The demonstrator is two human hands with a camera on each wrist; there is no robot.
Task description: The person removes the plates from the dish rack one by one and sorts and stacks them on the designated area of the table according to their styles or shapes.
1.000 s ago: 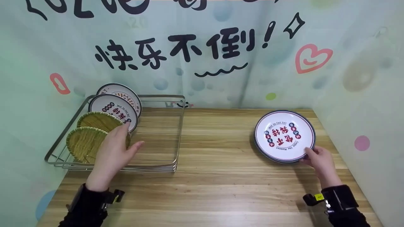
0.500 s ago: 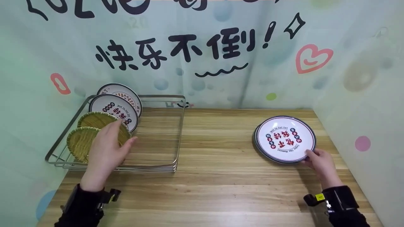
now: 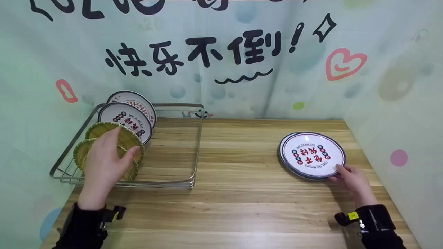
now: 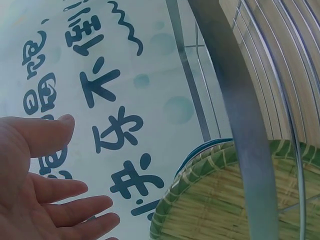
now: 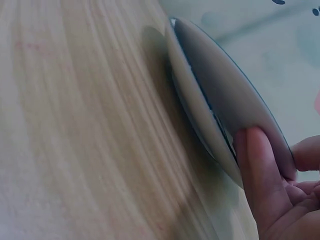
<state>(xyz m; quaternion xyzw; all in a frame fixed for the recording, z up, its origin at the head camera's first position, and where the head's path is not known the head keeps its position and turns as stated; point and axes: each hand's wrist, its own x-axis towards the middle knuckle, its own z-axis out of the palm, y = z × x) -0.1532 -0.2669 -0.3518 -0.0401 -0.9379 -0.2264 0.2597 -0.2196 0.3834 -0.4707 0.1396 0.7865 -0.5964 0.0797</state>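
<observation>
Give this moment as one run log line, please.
right hand: pinches top plate by rim, tilted over plate below | left hand: holds nothing, near wire rack | in rack: two plates, two woven trays

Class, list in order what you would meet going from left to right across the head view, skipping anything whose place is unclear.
Metal rack → black wavy line on the backdrop → held plate → right hand → pink dot.
</observation>
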